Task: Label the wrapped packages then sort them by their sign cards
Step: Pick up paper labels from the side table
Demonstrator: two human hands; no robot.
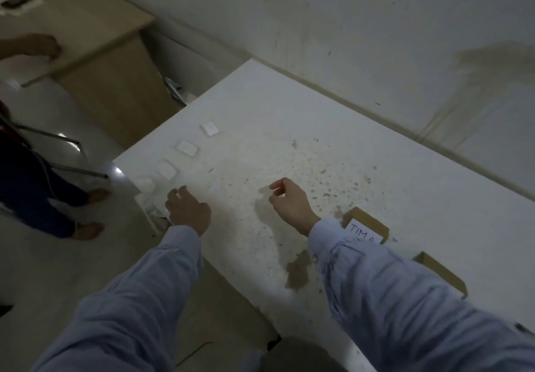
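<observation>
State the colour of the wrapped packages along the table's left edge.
The wrapped packages are white, close to the table; head view shows it.

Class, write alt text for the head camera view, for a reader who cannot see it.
A person's left hand reaches toward four small white packages lined along the edge of a stained white table; the right hand hovers, loosely curled, empty. Two cardboard boxes sit by the right sleeve, one bearing a handwritten card.

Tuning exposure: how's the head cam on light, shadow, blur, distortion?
Head view: dim, underexposed; white packages barely separate from the white table; right hand throws a soft shadow on it; left hand slightly blurred; wide-angle bows the table's far edge.
</observation>
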